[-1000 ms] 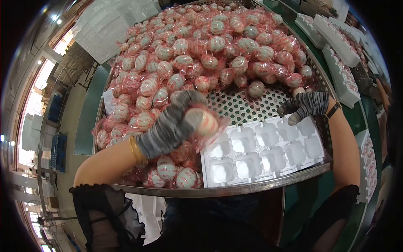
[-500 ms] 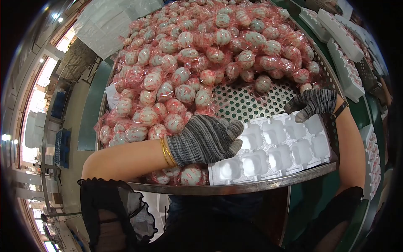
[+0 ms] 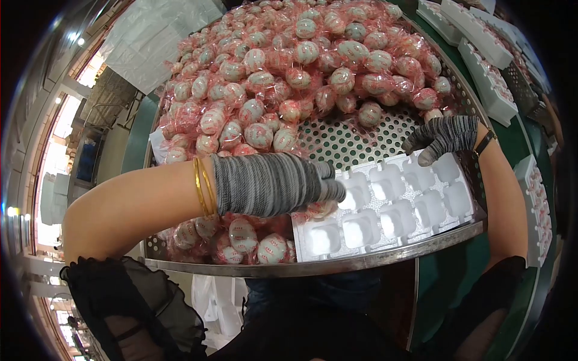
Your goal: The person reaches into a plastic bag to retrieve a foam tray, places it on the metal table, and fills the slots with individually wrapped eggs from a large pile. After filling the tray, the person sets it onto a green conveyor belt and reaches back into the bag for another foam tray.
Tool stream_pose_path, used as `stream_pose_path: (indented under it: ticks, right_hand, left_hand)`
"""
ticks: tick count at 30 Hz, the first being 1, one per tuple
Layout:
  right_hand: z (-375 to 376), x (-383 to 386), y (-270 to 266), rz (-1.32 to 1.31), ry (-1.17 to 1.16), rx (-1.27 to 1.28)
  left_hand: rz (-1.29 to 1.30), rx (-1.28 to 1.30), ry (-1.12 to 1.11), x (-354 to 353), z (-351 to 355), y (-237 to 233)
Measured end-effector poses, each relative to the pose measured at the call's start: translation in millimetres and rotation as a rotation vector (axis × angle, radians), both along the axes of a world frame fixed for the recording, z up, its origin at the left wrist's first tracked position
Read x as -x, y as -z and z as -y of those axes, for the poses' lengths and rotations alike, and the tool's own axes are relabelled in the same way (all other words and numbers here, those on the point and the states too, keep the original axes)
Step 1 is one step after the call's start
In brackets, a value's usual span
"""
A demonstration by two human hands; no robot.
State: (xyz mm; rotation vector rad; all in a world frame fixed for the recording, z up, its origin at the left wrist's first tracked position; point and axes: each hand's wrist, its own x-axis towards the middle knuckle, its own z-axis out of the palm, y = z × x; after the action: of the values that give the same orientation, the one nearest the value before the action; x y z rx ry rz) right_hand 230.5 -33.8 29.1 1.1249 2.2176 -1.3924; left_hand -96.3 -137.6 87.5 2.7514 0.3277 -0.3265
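A white foam egg tray (image 3: 385,207) with rows of hollow cups lies at the near right of a perforated metal bin. My right hand (image 3: 444,139), in a grey striped glove with bare fingertips, grips the tray's far right edge, thumb on top. My left hand (image 3: 280,183), gloved alike and slightly blurred, is over the tray's left end with its fingers curled. Under its palm shows part of a wrapped egg (image 3: 318,210), mostly hidden by the glove. Many pale eggs (image 3: 259,135) in clear film with red print are heaped to the left and behind.
The bin's metal front rim (image 3: 361,256) runs before my body. Along the right stand filled foam trays (image 3: 490,84) on a green surface, with another filled tray (image 3: 533,210) nearer. White plastic sheeting (image 3: 144,42) lies at the back left.
My left hand has turned and its forearm has swung left, and a wrapped egg now shows beneath it. My right hand stays on the tray. The whole view has shifted slightly.
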Motion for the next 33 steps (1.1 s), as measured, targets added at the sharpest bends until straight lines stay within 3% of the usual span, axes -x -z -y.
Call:
stream_pose_path:
  ticks: [4, 10, 13, 16, 17, 20, 23, 26, 27, 30, 33]
  right_hand:
    - [2, 4, -3, -0.02, -0.01, -0.037]
    - [1, 9, -7, 0.039, -0.083, -0.086]
    - [1, 8, 0, -0.023, -0.062, -0.032]
    - [1, 2, 1, -0.059, -0.025, 0.038]
    - [0, 1, 1, -0.069, -0.018, 0.056]
    - [-1, 4, -1, -0.01, -0.055, 0.048]
    - [0, 3, 0, -0.012, -0.008, 0.056]
    - [-2, 4, 0, 0.008, -0.034, 0.031]
    - [-1, 5, 0, 0.007, -0.024, 0.039]
    - [1, 8, -3, 0.011, -0.009, 0.041]
    - [0, 8, -1, -0.046, -0.01, 0.082]
  left_hand:
    - [0.042, -0.049, 0.046, 7, -2, 6]
    - [-0.481, -0.099, -0.019, -14, 11, 4]
    - [-0.114, 0.018, -0.124, 0, 11, 7]
    - [0.186, 0.395, -0.45, 7, 16, 11]
    - [0.172, 0.852, -0.784, 5, 19, 15]
    - [0.019, 0.291, -0.471, -3, 18, 9]
    - [0.057, 0.201, -0.299, 3, 15, 8]
    - [0.227, 0.01, 0.024, 11, 10, 10]
    - [0.234, -0.044, 0.068, 12, 9, 9]
    - [-0.108, -0.101, 0.189, -2, 5, -9]
    - [0.031, 0.006, 0.127, 3, -3, 14]
